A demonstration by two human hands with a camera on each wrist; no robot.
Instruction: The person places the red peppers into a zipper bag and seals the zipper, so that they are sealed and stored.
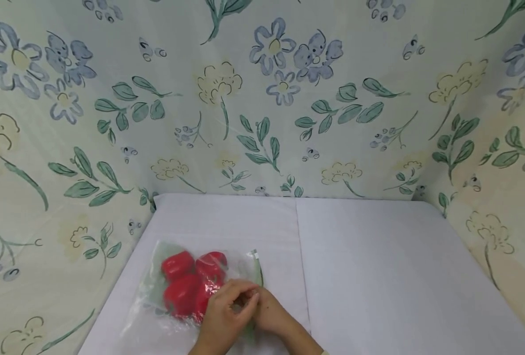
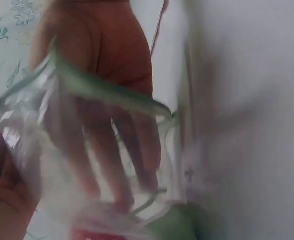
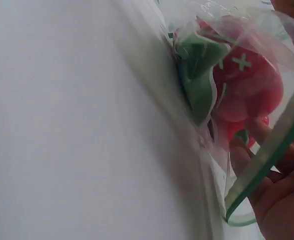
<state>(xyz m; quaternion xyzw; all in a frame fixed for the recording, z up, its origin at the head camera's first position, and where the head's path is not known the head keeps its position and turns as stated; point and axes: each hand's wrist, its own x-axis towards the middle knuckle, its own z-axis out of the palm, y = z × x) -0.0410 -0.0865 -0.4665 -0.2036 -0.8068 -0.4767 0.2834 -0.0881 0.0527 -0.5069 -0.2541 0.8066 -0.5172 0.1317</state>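
Observation:
A clear zip bag [image 1: 240, 264] with a green edge lies on the left of the white table. Inside are several glossy red tomatoes [image 1: 182, 296], with small green star-shaped tops in the right wrist view. My left hand [image 1: 224, 313] pinches the bag near its mouth; its fingers [image 2: 6, 200] show at the lower left of the left wrist view. My right hand [image 1: 271, 310] reaches into the mouth, fingers [image 2: 106, 160] stretched out behind the clear film. In the right wrist view the right fingertips [image 3: 242, 142] are right by a tomato [image 3: 249, 90]. The left hand hides them from the head view.
The table [image 1: 400, 276] has a white cloth with a seam near its middle. Flower-patterned cloth [image 1: 262, 98] hangs behind it and along both sides. A green panel [image 3: 197, 70] shows at the bag's far end.

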